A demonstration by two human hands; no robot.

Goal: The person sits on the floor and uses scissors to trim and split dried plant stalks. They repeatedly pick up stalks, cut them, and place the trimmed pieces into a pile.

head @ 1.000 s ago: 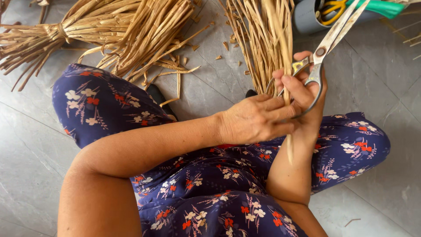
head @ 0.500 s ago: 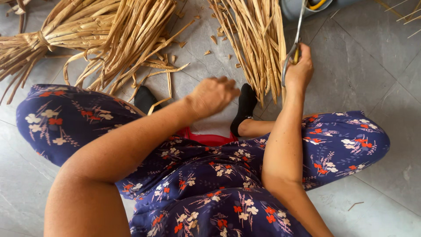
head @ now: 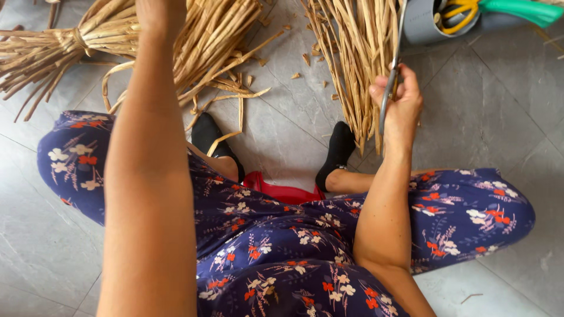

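Right hand [head: 399, 108] is closed around scissors [head: 392, 70], fingers wrapped on the handle end. Blades are metal, slim and shut as far as I can tell, pointing up and away toward the top edge. The scissors lie right against the reed bundle [head: 355, 58].

Reeds: dry, straw-coloured, flat strips, long and stiff, fanned out on the floor in front of the right knee. Lower ends are ragged and uneven and stop just beside the right sock [head: 338, 152]. Some strips are split or curled at the tips.

Left hand [head: 155, 12] is up at the top edge, mostly cut off by the frame. Can't tell whether its fingers are apart or closed. It sits over the second bundle [head: 217, 35], contact not visible.

Second bundle has the same material and a wider fan. A third bundle [head: 47, 50] at far left is tied round with a strip of the same stuff. Loose offcuts [head: 241, 97] and small chips lie scattered on the grey tile floor [head: 499, 117] between the bundles.

The person sits on the floor, legs apart, in dark blue floral trousers [head: 282, 235] and black socks. A red item [head: 282, 191] lies between the feet.

Top right: a grey container [head: 423, 26] with a green handle [head: 517, 9] and a yellow tool [head: 455, 12] in it, just beside the reeds.
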